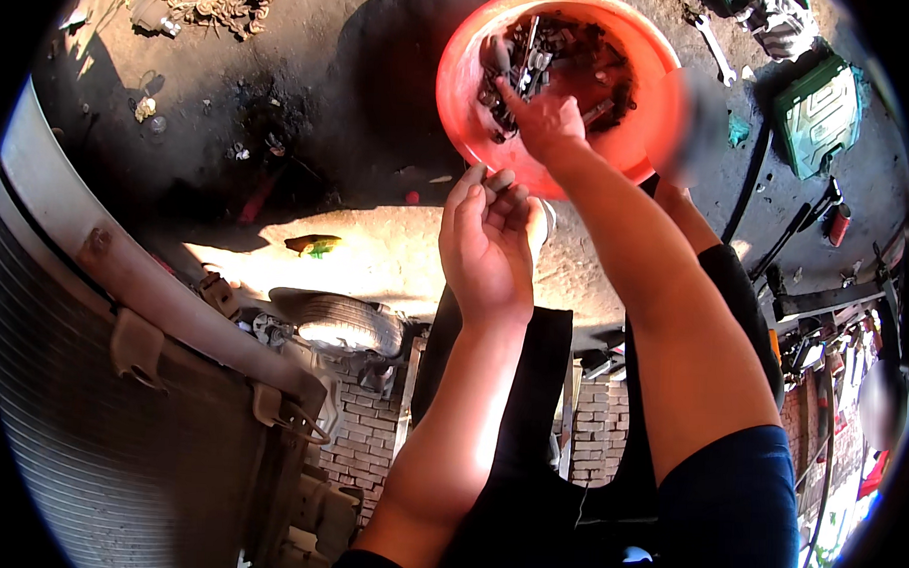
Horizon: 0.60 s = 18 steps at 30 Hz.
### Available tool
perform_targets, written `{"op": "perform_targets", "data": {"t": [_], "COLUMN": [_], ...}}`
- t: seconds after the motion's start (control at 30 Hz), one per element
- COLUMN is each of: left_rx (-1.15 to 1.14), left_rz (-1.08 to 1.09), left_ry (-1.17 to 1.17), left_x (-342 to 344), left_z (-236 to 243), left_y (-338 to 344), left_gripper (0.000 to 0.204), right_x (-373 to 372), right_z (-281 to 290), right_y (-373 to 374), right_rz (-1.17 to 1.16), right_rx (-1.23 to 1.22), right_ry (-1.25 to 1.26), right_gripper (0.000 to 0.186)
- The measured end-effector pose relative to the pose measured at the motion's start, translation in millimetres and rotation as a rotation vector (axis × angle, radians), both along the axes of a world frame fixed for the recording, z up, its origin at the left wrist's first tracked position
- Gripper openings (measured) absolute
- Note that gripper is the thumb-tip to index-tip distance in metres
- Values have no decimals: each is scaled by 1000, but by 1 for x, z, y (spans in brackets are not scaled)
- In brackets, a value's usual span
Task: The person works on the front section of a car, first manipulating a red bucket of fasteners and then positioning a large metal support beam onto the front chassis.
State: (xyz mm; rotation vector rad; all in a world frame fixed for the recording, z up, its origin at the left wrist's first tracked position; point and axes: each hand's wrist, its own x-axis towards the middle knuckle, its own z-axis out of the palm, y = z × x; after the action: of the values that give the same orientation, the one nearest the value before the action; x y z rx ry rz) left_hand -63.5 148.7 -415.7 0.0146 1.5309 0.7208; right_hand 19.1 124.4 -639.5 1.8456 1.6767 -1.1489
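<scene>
A red plastic basin (464,144) at the upper middle holds dark, greasy metal parts (533,56). Inside it, my right hand (545,122) reaches with the index finger extended to the parts at the left; its other fingers are bent and partly hidden, and I make out nothing held. My left hand (486,240) is palm up just below the basin's near rim, fingers loosely curved and apart, with nothing visible in the palm.
A blurred person (678,202) is partly hidden beside the basin. Right: a green case (816,116), wrench (718,53), red can (839,225), long tools. Left: a large curved metal panel with ribbed surface (90,391). A tire (348,325) lies lower down; greasy debris lies upper left.
</scene>
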Motion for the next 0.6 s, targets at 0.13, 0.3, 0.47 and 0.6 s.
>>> {"op": "perform_targets", "data": {"t": [0.13,0.3,0.47,0.6], "left_rx": [-26,-25,40,32], "left_rz": [5,-1,45,79], "left_ry": [16,16,-54,-59], "left_x": [4,4,-5,-6], "left_z": [5,10,3,3], "left_y": [2,2,-2,-4], "left_gripper": [41,39,34,34], "right_x": [30,29,-9,4], "right_z": [16,36,23,-5], "right_y": [-15,-26,0,21], "right_rz": [-187,-390,-188,-126], "right_rx": [-69,-244,-41,41], "right_ry": [-65,-63,150,-22], "right_gripper": [75,67,71,57]}}
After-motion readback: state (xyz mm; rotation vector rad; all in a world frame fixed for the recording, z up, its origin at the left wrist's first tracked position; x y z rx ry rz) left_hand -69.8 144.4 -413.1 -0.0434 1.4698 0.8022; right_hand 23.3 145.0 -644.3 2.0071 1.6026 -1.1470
